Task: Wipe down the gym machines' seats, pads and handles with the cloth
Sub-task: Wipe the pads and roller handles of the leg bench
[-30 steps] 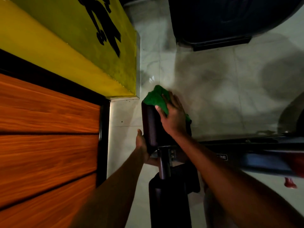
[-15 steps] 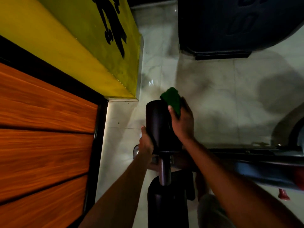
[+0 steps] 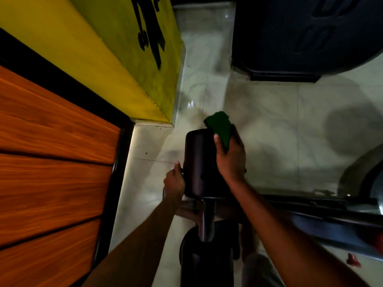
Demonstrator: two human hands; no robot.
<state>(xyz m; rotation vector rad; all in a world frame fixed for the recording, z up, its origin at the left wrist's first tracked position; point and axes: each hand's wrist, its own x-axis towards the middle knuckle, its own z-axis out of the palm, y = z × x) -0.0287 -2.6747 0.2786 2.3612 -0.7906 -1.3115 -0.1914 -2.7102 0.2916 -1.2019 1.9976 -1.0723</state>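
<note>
Pale marble floor (image 3: pixel 269 125), with a yellow wall (image 3: pixel 99 50) and orange wood panels (image 3: pixel 51 162) at left. The right hand (image 3: pixel 230 160) grips the green cloth (image 3: pixel 220 127) against the dark pad (image 3: pixel 199 160) at its far right edge. The left hand (image 3: pixel 174 181) clasps the pad's left edge.

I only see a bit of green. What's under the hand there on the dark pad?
The green cloth, held by the right hand against the dark pad. Its top end sticks out; the rest is covered.
</note>
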